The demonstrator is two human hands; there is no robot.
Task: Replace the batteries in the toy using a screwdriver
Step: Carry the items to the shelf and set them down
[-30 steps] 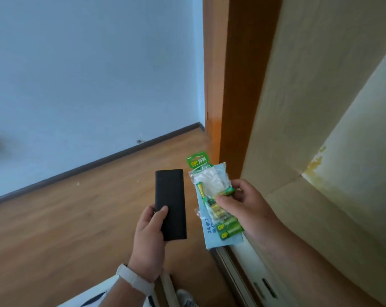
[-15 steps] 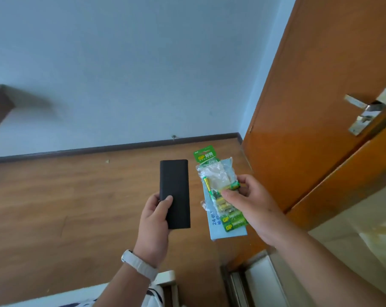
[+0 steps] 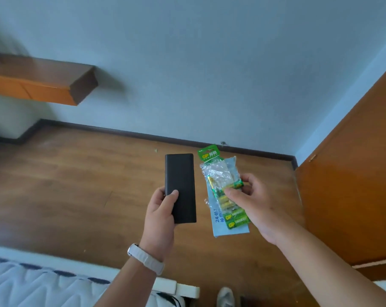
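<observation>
My left hand (image 3: 160, 214) grips a flat black rectangular case (image 3: 180, 187) by its lower left edge, thumb on its face. My right hand (image 3: 250, 201) pinches a green pack of batteries (image 3: 220, 180) in torn clear plastic, together with a pale blue card (image 3: 223, 227) behind it. Both are held side by side at chest height above the wooden floor. No toy and no screwdriver are in view.
An orange wooden door (image 3: 353, 185) stands at the right. A wooden wall shelf (image 3: 43, 83) juts out at the upper left. A white quilted mattress (image 3: 39, 286) lies at the bottom left. A shoe (image 3: 225, 296) shows at the bottom edge.
The view has swung left, away from the cabinet and door frame toward the wall and shelf. Both hands keep the same hold on the case and the battery pack.
</observation>
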